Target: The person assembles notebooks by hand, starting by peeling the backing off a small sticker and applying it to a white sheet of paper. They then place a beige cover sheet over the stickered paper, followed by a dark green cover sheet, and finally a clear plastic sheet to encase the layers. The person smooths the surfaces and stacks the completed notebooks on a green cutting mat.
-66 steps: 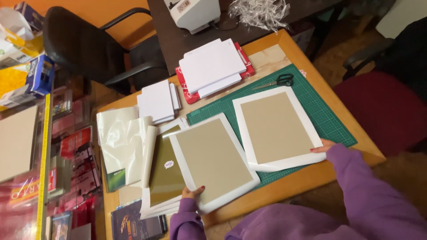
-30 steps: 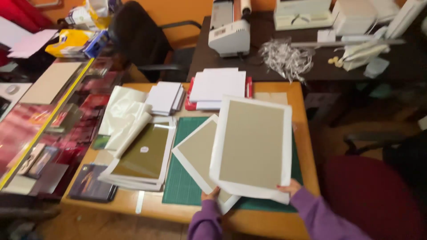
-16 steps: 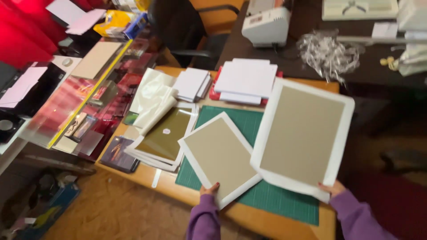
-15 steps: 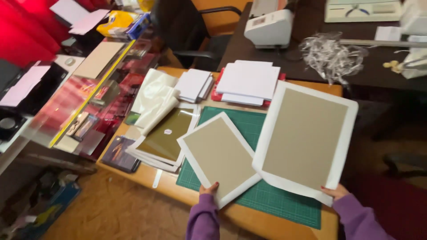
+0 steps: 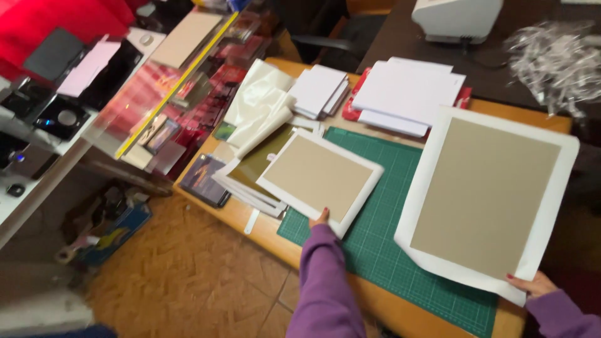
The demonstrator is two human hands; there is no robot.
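My left hand (image 5: 318,218) grips the near edge of a white sheet with a tan board glued on it (image 5: 319,178). That sheet hovers over the left side of the green cutting mat (image 5: 388,238) and a stack of similar sheets (image 5: 250,178). My right hand (image 5: 532,285) pinches the near right corner of a second, larger white sheet with a tan board (image 5: 488,194), lifted and tilted above the mat's right half. Both sleeves are purple.
On the wooden table (image 5: 250,219) lie white card stacks (image 5: 407,91) (image 5: 320,89), translucent folded sheets (image 5: 260,100) and a dark booklet (image 5: 205,178). A glass display counter (image 5: 163,94) stands left. A white machine (image 5: 457,15) and shredded paper (image 5: 557,56) sit behind.
The view has swung left and closer. Both sheets have moved apart, the left one toward the stack at left, the right one farther right and higher.
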